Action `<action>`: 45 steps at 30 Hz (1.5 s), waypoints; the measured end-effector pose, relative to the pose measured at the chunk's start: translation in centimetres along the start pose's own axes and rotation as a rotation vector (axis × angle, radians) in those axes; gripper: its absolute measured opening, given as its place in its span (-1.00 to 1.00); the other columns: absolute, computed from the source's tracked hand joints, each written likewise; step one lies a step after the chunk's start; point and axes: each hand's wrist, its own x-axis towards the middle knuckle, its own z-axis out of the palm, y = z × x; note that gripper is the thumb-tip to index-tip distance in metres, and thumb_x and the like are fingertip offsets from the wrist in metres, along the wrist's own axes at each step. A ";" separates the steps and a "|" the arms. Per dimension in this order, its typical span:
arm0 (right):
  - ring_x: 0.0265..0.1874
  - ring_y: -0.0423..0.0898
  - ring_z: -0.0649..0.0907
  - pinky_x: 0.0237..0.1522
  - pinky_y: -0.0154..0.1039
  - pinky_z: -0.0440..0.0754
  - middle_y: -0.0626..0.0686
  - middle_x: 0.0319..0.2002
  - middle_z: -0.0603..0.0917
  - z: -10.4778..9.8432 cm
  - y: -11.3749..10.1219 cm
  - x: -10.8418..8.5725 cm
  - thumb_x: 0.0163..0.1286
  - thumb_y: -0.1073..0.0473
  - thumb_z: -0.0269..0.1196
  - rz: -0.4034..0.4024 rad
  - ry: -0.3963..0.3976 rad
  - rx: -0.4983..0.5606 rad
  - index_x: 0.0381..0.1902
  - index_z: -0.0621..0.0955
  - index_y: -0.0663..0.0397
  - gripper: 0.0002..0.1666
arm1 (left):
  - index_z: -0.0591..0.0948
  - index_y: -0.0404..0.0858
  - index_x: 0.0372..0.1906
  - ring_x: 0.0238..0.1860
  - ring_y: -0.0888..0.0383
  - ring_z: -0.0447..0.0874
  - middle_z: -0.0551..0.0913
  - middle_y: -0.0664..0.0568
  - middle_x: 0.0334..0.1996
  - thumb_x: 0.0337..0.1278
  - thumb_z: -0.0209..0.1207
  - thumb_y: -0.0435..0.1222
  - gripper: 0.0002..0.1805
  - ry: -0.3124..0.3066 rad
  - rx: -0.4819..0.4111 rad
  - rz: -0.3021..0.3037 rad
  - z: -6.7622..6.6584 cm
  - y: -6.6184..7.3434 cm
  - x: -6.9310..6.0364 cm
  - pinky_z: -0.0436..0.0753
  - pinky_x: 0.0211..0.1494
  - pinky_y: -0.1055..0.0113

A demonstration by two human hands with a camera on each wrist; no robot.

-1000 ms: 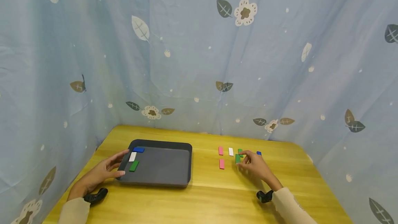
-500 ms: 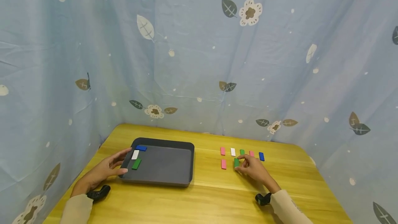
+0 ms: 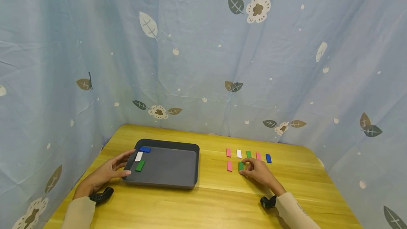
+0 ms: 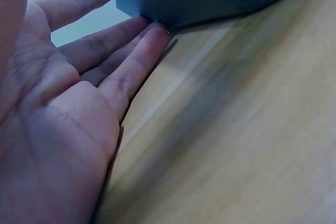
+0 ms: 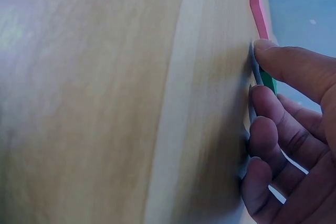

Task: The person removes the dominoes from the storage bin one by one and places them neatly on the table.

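My right hand (image 3: 258,171) pinches a small green block (image 3: 241,166) at its two ends, between thumb and forefinger, at table level. In the right wrist view a bit of green block (image 5: 268,81) shows behind the fingertips, the rest hidden. Just left of it lies a pink block (image 3: 229,166). Behind these two runs a row: pink block (image 3: 228,152), white block (image 3: 239,153), green block (image 3: 248,154), second pink block (image 3: 258,156), blue block (image 3: 268,158). Fingers loosely extended, my left hand (image 3: 106,173) touches the left side of a dark grey tray (image 3: 171,185).
Inside the tray, along its left side, lie a blue block (image 3: 145,149), a white block (image 3: 139,156) and a green block (image 3: 140,166). The yellow wooden table (image 3: 210,204) ends at a blue patterned curtain (image 3: 197,63) behind and at both sides.
The pinched green block has shifted slightly left and nearer, lining up beside the front pink block. The second pink block and the blue one now show fully. My left hand stays at the tray.
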 end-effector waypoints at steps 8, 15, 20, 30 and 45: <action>-0.54 -0.20 0.51 -0.41 -0.32 0.47 -0.14 -0.50 0.59 0.2 0.0 0.1 0.27 -0.01 0.52 0.027 -0.019 -0.018 0.07 0.68 0.17 -0.48 | 0.04 -0.13 0.68 0.51 -0.47 -0.04 -0.14 -0.26 0.63 0.41 0.25 -0.37 -0.10 -0.006 -0.008 -0.006 -0.1 0.0 -0.1 0.53 0.24 -0.02; -0.53 -0.17 0.53 -0.42 -0.32 0.48 -0.11 -0.47 0.62 -0.3 -0.1 -0.1 0.28 -0.04 0.51 0.034 -0.047 0.016 0.12 0.67 0.17 -0.44 | 0.03 -0.12 0.68 0.52 -0.46 -0.05 -0.13 -0.24 0.63 0.42 0.25 -0.36 -0.11 -0.010 -0.002 -0.010 -0.1 0.1 0.1 0.49 0.28 -0.10; -0.54 -0.12 0.57 -0.47 -0.29 0.52 -0.07 -0.45 0.66 -1.1 -0.8 0.6 0.36 -0.02 0.45 0.025 -0.076 0.048 0.21 0.63 0.22 -0.41 | 0.02 -0.12 0.68 0.53 -0.46 -0.08 -0.14 -0.22 0.64 0.43 0.24 -0.35 -0.11 -0.013 -0.003 -0.016 -0.2 0.3 0.1 0.45 0.32 -0.19; -0.50 -0.15 0.56 -0.46 -0.27 0.52 -0.14 -0.42 0.64 -1.3 -3.5 3.1 0.37 -0.01 0.44 -0.047 -0.019 -0.002 0.24 0.63 0.17 -0.42 | 0.03 -0.13 0.68 0.53 -0.46 -0.06 -0.13 -0.24 0.64 0.42 0.24 -0.36 -0.11 -0.012 -0.015 0.001 -0.2 0.0 0.1 0.49 0.31 -0.11; -0.55 -0.16 0.57 -0.44 -0.24 0.58 -0.18 -0.44 0.65 1.9 -9.6 6.3 0.39 0.02 0.43 -0.162 -0.032 0.042 0.22 0.65 -0.04 -0.52 | 0.06 -0.05 0.68 0.54 -0.44 -0.05 -0.09 -0.20 0.64 0.42 0.25 -0.34 -0.12 0.004 0.003 0.006 0.0 -0.1 -0.1 0.36 0.35 -0.32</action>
